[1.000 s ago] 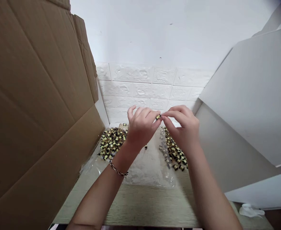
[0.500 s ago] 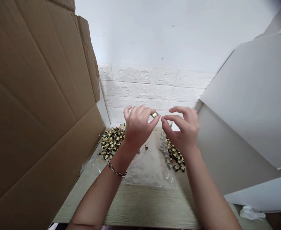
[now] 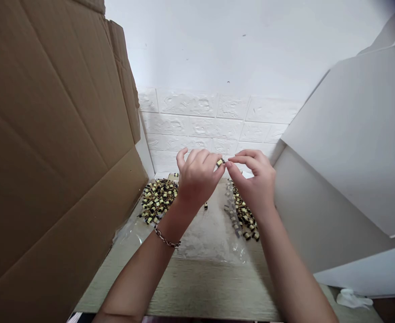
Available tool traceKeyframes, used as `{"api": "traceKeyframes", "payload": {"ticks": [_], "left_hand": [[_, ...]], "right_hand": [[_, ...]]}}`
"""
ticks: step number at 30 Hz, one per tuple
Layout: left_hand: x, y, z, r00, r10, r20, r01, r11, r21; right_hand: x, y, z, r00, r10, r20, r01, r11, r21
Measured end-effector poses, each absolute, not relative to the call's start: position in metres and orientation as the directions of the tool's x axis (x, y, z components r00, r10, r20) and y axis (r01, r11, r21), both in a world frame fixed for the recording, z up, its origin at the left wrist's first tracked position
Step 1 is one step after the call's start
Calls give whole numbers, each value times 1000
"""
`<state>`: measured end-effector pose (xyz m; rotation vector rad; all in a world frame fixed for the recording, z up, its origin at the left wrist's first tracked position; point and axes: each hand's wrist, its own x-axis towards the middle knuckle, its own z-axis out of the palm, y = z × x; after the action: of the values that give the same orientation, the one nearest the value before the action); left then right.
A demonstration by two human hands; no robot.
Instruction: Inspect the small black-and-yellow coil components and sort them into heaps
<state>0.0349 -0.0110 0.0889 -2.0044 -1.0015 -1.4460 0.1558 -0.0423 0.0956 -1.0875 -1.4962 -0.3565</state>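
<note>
The small yellow-and-black block (image 3: 220,163) clamped in the left grip (image 3: 199,177) is best steadied beside the right grip (image 3: 256,181), whose closure is unclear.

The small blocky yellow component (image 3: 221,162) has black ends. The left heap of small parts (image 3: 157,202) mixes yellow, black and copper-brown. The creased cardboard sheet (image 3: 49,134) is brown, the brick-patterned wall (image 3: 200,128) white, the streaky-grained table (image 3: 211,287) pale greenish beige, the chain-link bracelet (image 3: 168,242) silvery.
</note>
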Motion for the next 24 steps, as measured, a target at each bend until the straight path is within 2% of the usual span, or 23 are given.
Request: {"api": "traceKeyframes", "payload": {"ticks": [5,13,19,24], "left_hand": [[35,-9,89,202,259,945,805,-594,-9],[32,-9,89,212,254,944,813,-581,-26],[32,-10,90,208,292,934,798,-603,11],[32,-10,90,200,295,934,796,-605,20]], "right_hand": [[155,-43,94,190,436,880,754,509,-416],[156,-44,94,186,507,842,729,503,-464],[155,-45,95,238,376,896,757,506,-413],[154,-46,95,188,351,917,790,501,-354]]}}
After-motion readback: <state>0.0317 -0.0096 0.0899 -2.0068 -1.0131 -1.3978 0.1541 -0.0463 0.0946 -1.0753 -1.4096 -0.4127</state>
